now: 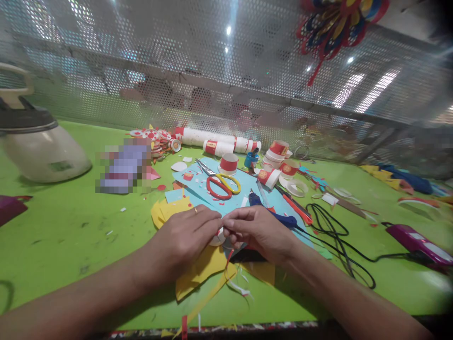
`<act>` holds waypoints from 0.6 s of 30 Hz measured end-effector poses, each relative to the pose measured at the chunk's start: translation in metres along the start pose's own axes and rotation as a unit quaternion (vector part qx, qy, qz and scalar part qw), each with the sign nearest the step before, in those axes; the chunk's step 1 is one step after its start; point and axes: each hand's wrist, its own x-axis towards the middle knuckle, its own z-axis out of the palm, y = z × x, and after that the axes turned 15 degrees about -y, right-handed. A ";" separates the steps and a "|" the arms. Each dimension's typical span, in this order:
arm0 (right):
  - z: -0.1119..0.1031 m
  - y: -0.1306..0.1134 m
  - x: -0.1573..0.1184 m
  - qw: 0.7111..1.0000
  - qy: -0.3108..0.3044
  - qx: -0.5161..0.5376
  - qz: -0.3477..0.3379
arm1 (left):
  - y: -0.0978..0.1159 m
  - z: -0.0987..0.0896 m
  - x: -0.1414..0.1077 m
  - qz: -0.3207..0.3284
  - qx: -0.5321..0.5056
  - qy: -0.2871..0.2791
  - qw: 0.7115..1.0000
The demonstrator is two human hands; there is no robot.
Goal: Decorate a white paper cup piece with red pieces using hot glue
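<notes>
My left hand (189, 234) and my right hand (260, 230) meet over the front middle of the table, fingertips pressed together. Between them is a small rounded white piece with red marks (217, 238), mostly covered by my fingers, so its exact kind is unclear. Yellow paper (200, 274) lies beneath the hands, on top of light blue paper (189, 182). Just beyond my fingers rest scissors with one red and one yellow handle loop (219, 188). A dark blue glue gun (283, 218) lies right beside my right hand.
Red-and-white paper cups (229, 165) and an orange utility knife (295, 208) lie beyond the hands. A black cable (339, 243) loops at right towards a purple device (421, 243). A large pale spray bottle (46, 151) stands at left. Perforated metal mesh (198, 61) closes off the back.
</notes>
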 end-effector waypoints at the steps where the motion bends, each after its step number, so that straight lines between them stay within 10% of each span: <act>1: 0.000 0.001 0.001 1.000 0.002 0.004 0.000 | -0.001 0.002 0.000 -0.021 -0.035 0.000 0.999; 18: 0.000 0.000 0.001 0.990 0.006 -0.139 -0.014 | 0.000 -0.001 0.009 -0.260 -0.273 -0.049 0.925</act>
